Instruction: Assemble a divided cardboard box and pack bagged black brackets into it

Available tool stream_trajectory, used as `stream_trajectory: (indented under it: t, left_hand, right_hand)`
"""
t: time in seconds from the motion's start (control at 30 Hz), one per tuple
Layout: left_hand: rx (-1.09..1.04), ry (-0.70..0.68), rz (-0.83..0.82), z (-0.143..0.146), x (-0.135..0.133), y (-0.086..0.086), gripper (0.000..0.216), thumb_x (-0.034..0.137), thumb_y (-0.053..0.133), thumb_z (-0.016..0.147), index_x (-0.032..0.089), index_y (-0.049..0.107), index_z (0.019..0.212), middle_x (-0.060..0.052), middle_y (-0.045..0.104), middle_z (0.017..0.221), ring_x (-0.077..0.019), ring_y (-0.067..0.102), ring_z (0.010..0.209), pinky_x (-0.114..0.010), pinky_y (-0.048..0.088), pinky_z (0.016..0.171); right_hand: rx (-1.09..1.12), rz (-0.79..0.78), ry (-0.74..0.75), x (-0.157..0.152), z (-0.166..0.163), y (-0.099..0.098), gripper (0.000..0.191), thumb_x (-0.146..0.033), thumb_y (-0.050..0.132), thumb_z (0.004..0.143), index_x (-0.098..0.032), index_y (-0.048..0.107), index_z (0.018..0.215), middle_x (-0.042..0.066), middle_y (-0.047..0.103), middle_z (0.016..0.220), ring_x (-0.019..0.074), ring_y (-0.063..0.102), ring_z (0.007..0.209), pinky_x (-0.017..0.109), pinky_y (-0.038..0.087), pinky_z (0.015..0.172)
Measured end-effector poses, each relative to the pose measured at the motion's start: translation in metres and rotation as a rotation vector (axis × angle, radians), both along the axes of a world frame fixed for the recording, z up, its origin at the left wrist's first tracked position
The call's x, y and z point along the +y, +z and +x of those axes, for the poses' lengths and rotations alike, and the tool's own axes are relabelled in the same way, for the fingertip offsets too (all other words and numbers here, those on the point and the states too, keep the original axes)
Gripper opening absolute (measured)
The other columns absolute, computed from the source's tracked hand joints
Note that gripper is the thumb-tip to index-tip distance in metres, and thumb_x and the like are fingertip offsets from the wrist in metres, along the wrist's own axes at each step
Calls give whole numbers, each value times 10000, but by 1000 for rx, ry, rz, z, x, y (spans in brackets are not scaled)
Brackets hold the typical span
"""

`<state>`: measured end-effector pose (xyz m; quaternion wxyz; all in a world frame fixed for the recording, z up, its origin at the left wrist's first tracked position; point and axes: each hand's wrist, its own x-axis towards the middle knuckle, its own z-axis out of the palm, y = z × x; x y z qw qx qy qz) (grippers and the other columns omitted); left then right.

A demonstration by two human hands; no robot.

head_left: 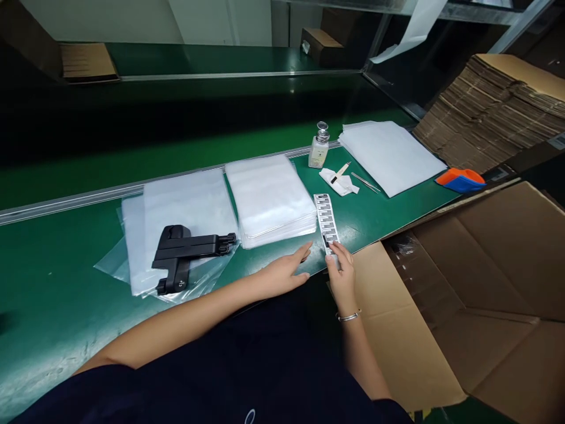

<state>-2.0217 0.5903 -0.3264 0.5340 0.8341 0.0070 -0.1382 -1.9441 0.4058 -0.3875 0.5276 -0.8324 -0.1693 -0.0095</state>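
Note:
My right hand (pixel 343 281), with a bracelet at the wrist, has its thumb and fingers closed on the near end of a narrow label sheet (pixel 326 215) printed with rows of black-and-white labels. Close to those fingertips a small dark piece lies over the labels; what it is I cannot make out. To the left of the sheet, my left hand (pixel 285 274) reaches over the table's front edge, thumb and fingers apart, holding nothing. Beyond it is a stack of white translucent bags (pixel 273 200). A black bracket-like device (pixel 185 256) rests on more bags (pixel 154 206) at the left.
A pump bottle (pixel 318 147), a folded white cloth (pixel 339 182) with a small blade-like tool, and tweezers (pixel 365 182) lie behind the sheet. White sheets (pixel 392 156), an orange-blue item (pixel 460 180) and stacked cardboard (pixel 489 112) are at right. An opened carton (pixel 489 253) stands beside the table.

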Motion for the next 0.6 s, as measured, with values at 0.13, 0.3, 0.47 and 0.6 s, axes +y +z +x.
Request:
stream_trajectory:
  t: [0.13, 0.3, 0.47, 0.6]
  left_hand:
    - [-119, 221, 405, -50, 91, 31, 527, 460, 407, 914, 204, 505, 1364, -78, 547, 1400, -281, 521, 1276, -450, 407, 1084]
    - [-153, 483, 650, -115, 204, 5, 575, 477, 309, 929, 179, 447, 1401, -88, 429, 1495, -288, 323, 1417, -501, 264, 1163]
    - [-201, 592, 532, -139, 191, -36, 539, 365, 249, 953, 133, 378, 1423, -138, 342, 1523, -243, 258, 1444, -465, 226, 1189]
    - [-171, 682, 539, -136, 146, -36, 481, 256, 301, 938, 164, 386, 1403, -130, 374, 1487, -262, 202, 1461, -523, 205, 1182]
  right_hand:
    - [106, 125, -114, 3, 11, -9, 381, -427, 551, 871, -167, 658, 1128, 137, 633, 1221, 263, 572, 1154, 479, 429, 1016]
    - [-36, 297, -258, 14, 23, 8, 272, -380, 627, 822, -153, 672, 966, 120, 624, 1229, 264, 559, 1180, 498, 392, 1048]
    - [76, 458, 1, 85, 1, 41, 158, -318, 688, 783, -168, 648, 754, 99, 662, 1161, 272, 569, 1174, 513, 372, 1058]
    - [220, 245, 407, 153, -37, 54, 177, -349, 645, 814, -202, 640, 716, 88, 653, 1215, 287, 511, 1250, 518, 318, 1090]
